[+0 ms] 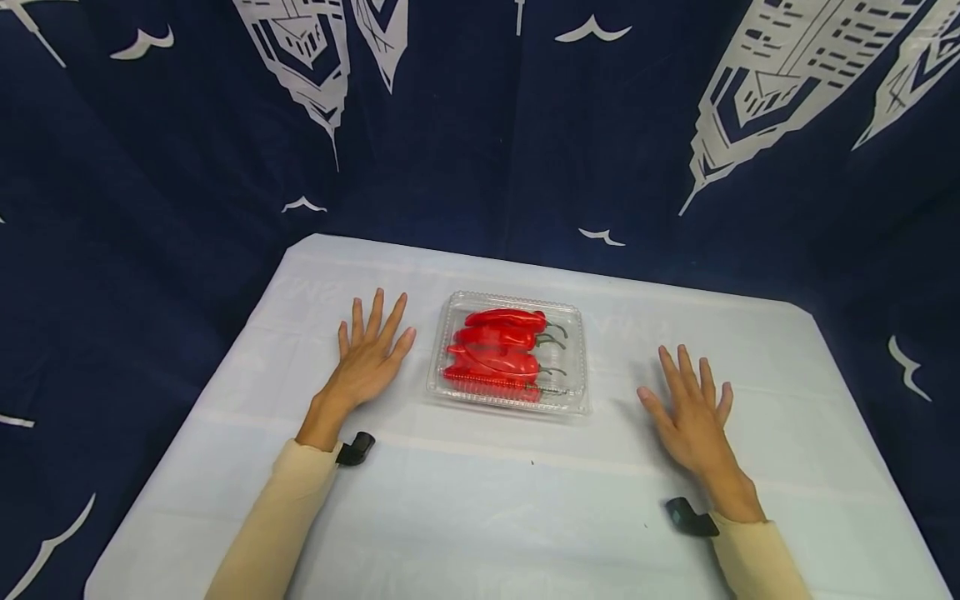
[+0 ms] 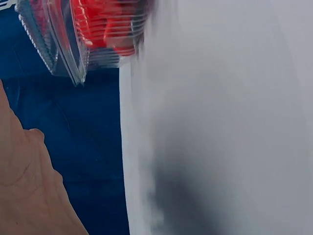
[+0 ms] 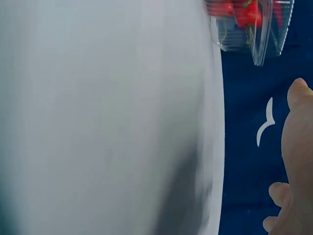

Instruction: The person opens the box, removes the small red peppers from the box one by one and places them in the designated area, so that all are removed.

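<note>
The clear plastic container point(image 1: 517, 301) sits on the white table point(image 1: 465, 508) between your 2 hands, with at least 4 red chili peppers point(image 1: 498, 337) inside. Your left hand point(image 1: 366, 367), fingers spread, is near its left side, apart from it. Your right hand point(image 1: 693, 425), fingers also spread, is farther off to the right. Beyond the table hangs navy cloth point(image 1: 480, 158) with white printing.

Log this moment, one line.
left hand: open, empty | right hand: open, empty | clear container: between hands, untouched | red peppers: inside
</note>
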Demonstrator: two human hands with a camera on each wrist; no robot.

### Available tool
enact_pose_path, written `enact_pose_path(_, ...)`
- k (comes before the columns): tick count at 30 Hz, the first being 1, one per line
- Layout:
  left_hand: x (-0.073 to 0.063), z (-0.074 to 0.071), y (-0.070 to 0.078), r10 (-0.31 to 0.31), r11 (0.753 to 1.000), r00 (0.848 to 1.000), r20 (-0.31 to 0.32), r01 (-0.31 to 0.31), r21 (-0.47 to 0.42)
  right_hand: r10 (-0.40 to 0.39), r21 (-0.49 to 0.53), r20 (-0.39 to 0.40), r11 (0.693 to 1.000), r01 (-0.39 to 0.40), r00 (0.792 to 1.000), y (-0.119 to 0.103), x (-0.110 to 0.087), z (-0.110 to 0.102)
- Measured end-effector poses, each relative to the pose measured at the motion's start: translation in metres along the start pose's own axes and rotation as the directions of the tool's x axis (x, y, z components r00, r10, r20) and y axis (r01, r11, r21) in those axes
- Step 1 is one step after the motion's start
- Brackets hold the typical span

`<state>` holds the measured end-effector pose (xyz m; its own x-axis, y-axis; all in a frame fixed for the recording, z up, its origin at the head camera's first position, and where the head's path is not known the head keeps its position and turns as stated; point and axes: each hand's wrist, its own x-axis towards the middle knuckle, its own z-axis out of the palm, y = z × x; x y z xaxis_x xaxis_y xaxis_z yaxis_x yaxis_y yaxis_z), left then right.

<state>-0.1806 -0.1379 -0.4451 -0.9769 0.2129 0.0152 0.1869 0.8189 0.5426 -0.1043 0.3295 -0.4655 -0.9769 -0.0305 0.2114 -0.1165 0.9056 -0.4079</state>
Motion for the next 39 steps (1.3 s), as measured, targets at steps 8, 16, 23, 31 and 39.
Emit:
enact_pose_path(8,0.009,0.011,0.005,0.032,0.999,0.999,0.022,-0.031,-0.039,-0.010,0.033,-0.019,0.999,0.010,1.000,-0.013,0.005,0.012)
enact_pose_path(16,0.009,0.018,0.007,0.068,0.989,0.997,0.045,-0.062,-0.131,-0.017,0.070,-0.012,0.997,0.018,1.000,-0.025,0.012,0.016)
enact_pose_path(23,0.009,0.022,0.010,0.100,0.974,0.994,0.052,-0.087,-0.210,-0.029,0.091,-0.011,0.995,0.030,1.000,-0.034,0.015,0.019)
enact_pose_path(31,0.008,0.022,0.011,0.152,0.934,0.986,0.073,-0.119,-0.338,-0.070,0.197,-0.003,0.978,0.069,0.998,-0.038,0.014,0.022)
enact_pose_path(39,0.009,0.023,0.010,0.162,0.901,0.983,0.081,-0.114,-0.418,-0.116,0.233,-0.021,0.965,0.118,0.993,-0.041,0.017,0.022)
